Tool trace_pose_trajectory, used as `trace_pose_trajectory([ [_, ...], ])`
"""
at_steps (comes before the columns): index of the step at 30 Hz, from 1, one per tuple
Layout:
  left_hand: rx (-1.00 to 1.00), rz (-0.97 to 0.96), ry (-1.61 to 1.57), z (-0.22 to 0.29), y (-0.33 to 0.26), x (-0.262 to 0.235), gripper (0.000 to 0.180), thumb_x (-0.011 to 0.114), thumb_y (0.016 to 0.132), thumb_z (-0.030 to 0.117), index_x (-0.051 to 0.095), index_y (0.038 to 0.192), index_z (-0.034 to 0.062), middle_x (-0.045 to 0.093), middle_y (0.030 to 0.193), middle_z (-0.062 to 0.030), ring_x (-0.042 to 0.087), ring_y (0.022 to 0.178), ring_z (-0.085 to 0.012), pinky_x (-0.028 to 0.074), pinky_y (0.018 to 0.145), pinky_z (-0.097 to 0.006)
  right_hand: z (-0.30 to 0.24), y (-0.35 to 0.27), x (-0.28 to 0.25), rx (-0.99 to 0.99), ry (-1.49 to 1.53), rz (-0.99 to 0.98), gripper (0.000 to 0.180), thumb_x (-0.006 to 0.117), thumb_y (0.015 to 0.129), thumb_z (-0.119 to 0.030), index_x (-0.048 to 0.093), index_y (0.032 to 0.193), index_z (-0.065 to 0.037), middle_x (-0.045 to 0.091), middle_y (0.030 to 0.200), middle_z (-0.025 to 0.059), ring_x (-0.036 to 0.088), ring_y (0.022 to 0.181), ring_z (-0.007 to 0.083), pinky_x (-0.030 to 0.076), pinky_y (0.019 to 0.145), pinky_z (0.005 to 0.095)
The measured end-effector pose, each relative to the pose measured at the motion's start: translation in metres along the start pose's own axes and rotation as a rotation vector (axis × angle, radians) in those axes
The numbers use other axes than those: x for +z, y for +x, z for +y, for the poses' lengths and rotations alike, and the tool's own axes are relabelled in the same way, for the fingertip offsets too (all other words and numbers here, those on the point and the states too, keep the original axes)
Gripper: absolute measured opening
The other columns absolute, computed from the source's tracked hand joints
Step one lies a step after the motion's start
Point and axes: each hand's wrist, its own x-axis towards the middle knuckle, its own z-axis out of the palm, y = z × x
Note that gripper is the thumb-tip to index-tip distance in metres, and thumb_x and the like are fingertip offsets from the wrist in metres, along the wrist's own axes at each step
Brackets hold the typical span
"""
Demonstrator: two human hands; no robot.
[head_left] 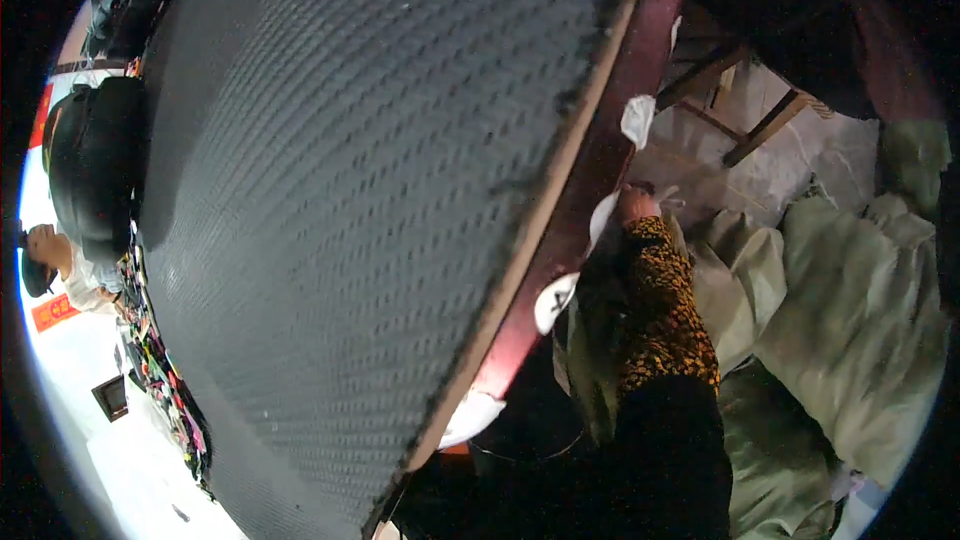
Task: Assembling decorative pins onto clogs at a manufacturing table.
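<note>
My right hand (pixel 640 202) reaches down beside the table's red edge (pixel 530 305), at the end of an arm in a black sleeve with an orange-and-black patterned cuff (pixel 665 310). It is nearest to the pale olive woven sacks (pixel 735 275). The fingers are in shadow and blurred, so I cannot make out whether they hold anything. A thin pale strip (pixel 672 198) shows right beside the hand. My left hand is out of view.
A grey textured mat (pixel 370 190) covers the large tabletop on my left. White patches (pixel 637 120) stick to its edge. More sacks (pixel 845 310) lie at the right. Wooden stool legs (pixel 765 130) stand on the floor. Across the table are a person (pixel 65 260) and a colourful pile (pixel 165 370).
</note>
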Motion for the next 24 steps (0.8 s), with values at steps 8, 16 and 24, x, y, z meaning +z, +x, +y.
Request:
trace_pose_trajectory([
  [8, 0.111, 0.005, 0.115, 0.006, 0.020, -0.001, 0.082, 0.060, 0.089, 0.035, 0.020, 0.136, -0.0193, 0.030, 0.131, -0.0424, 0.035, 0.117, -0.0567, 0.029, 0.099, -0.056, 0.032, -0.061, 0.013, -0.284, 0.040, 0.070, 0.023, 0.052, 0.088, -0.024, 0.061, 0.095, -0.005, 0.064, 0.091, 0.0217, 0.062, 0.090, 0.0395, 0.049, 0.078, 0.0487],
  [16, 0.195, 0.199, 0.122, 0.007, 0.039, -0.003, 0.088, 0.058, 0.087, 0.045, 0.016, 0.145, -0.0073, 0.013, 0.145, -0.0400, 0.018, 0.131, -0.0573, 0.018, 0.103, -0.065, 0.016, -0.181, -0.077, -0.537, 0.267, 0.243, 0.019, 0.060, 0.075, -0.003, 0.056, 0.093, -0.003, 0.061, 0.083, 0.0228, 0.059, 0.082, 0.0423, 0.047, 0.069, 0.0472],
  [24, 0.184, 0.192, 0.071, 0.005, 0.047, -0.009, 0.091, 0.062, 0.080, 0.045, 0.021, 0.139, -0.0110, 0.016, 0.145, -0.0380, 0.018, 0.132, -0.0552, 0.015, 0.105, -0.062, -0.025, -0.277, -0.194, -0.638, 0.587, 0.450, 0.018, 0.062, 0.077, -0.005, 0.053, 0.092, -0.005, 0.059, 0.083, 0.0200, 0.058, 0.078, 0.0397, 0.046, 0.066, 0.0441],
])
